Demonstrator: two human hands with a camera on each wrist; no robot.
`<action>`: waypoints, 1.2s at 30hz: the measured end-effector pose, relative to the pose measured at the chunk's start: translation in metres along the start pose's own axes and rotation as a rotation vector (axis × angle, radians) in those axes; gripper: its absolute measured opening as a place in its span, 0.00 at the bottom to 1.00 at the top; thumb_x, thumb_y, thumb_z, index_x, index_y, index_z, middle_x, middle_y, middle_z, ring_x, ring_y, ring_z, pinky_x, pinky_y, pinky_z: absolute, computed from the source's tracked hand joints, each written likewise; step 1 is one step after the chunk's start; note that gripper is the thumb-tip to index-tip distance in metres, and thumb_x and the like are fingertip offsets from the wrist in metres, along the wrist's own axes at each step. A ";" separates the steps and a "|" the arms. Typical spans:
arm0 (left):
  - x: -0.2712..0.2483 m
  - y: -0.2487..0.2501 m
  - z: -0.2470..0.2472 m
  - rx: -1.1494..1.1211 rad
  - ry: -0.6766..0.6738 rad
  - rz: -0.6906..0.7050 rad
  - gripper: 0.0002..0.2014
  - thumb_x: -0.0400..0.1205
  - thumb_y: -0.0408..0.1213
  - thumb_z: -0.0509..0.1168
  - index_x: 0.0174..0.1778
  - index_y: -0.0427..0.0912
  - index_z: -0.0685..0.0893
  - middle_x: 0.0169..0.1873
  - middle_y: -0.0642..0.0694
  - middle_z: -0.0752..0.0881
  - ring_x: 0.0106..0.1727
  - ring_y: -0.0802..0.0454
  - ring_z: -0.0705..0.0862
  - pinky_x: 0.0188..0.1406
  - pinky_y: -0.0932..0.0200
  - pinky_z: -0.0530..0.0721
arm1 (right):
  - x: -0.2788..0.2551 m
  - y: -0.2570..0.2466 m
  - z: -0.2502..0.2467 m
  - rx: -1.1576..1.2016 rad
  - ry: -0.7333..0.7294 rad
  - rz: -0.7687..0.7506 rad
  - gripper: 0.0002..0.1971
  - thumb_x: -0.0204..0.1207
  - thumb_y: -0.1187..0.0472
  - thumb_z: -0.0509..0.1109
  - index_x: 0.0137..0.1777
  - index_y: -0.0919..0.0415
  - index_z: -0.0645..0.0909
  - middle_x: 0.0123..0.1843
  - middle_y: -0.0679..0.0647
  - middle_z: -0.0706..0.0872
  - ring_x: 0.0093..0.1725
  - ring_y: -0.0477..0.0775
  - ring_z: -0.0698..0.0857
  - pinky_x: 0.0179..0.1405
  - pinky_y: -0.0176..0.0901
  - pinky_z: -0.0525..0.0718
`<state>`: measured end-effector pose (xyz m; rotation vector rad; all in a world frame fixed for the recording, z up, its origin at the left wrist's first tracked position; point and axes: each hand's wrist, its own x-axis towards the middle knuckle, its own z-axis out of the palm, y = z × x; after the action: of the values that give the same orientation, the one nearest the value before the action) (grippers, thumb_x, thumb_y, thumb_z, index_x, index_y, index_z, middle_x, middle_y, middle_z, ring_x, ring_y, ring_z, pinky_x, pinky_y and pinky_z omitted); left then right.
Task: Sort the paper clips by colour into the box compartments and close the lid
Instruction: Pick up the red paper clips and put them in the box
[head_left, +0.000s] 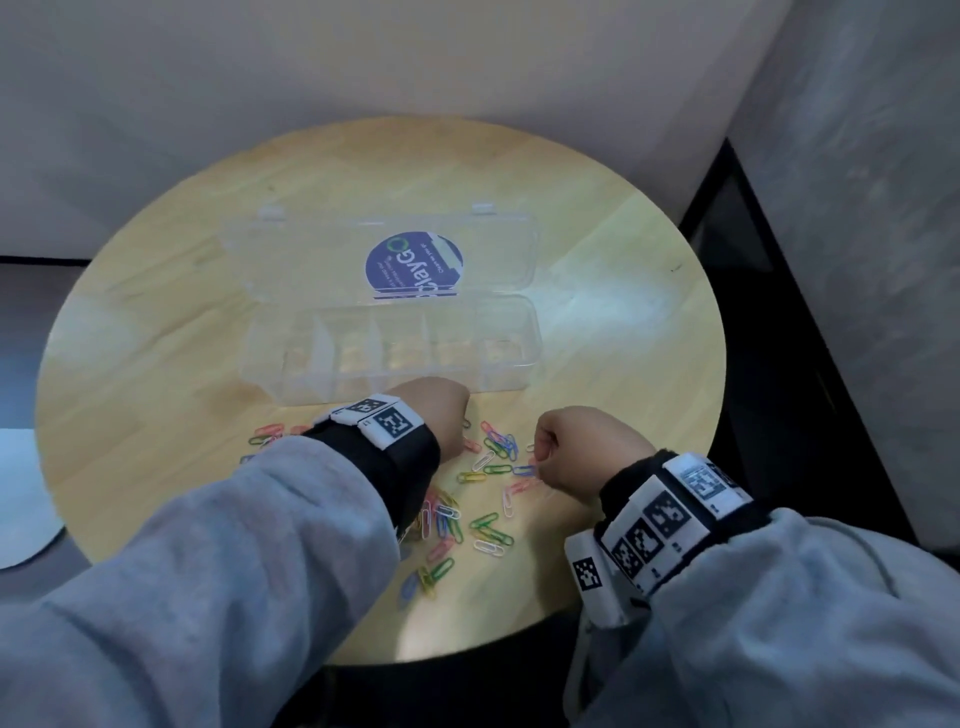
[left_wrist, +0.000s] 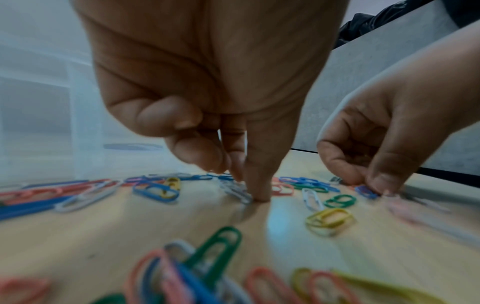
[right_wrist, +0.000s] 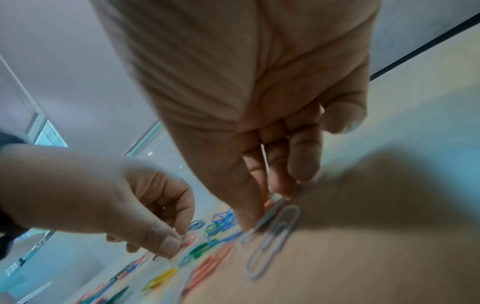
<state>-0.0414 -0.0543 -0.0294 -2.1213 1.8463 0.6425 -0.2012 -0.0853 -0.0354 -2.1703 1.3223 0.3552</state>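
A clear compartment box (head_left: 511, 358) lies open on the round wooden table (head_left: 156, 338), its lid (head_left: 311, 249) folded back flat, and I see nothing in the compartments. Coloured paper clips (head_left: 488, 460) lie scattered in front of the box. My left hand (head_left: 464, 441) is down among them with curled fingers, and its thumb and forefinger (left_wrist: 246, 185) close on a clip at the table surface, a white one (left_wrist: 235, 191) against the thumb. My right hand (head_left: 537, 465) pinches a white clip (right_wrist: 269, 217) just above the table. Another white clip (right_wrist: 275, 240) lies beside it.
More clips (head_left: 441, 525) lie near the table's front edge, partly under my left sleeve (head_left: 208, 571). A blue round sticker (head_left: 413, 267) is on the lid. Grey walls stand behind and to the right, and dark floor (head_left: 779, 364) shows past the table's right edge.
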 end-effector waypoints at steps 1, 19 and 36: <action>-0.001 -0.001 -0.001 -0.004 0.006 0.002 0.12 0.80 0.42 0.66 0.55 0.39 0.82 0.56 0.42 0.85 0.56 0.44 0.83 0.41 0.59 0.70 | 0.000 -0.001 0.000 0.000 -0.012 0.003 0.04 0.72 0.63 0.66 0.41 0.52 0.78 0.46 0.50 0.82 0.46 0.50 0.78 0.44 0.39 0.74; -0.007 -0.005 -0.002 -0.220 -0.013 0.015 0.09 0.75 0.36 0.66 0.30 0.49 0.76 0.39 0.49 0.85 0.41 0.51 0.81 0.36 0.63 0.76 | 0.003 0.012 -0.014 0.333 0.023 -0.040 0.06 0.70 0.64 0.73 0.45 0.53 0.84 0.33 0.45 0.79 0.34 0.47 0.78 0.35 0.36 0.74; -0.040 -0.027 -0.009 -0.341 -0.074 -0.080 0.04 0.74 0.36 0.67 0.38 0.50 0.79 0.30 0.54 0.79 0.31 0.56 0.75 0.28 0.64 0.70 | -0.007 0.001 -0.019 0.752 -0.186 -0.107 0.14 0.73 0.78 0.57 0.35 0.59 0.72 0.28 0.52 0.75 0.26 0.48 0.75 0.25 0.36 0.74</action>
<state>-0.0176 -0.0191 -0.0047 -2.3259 1.7013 1.0658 -0.2066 -0.0919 -0.0176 -1.5215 1.0094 0.0001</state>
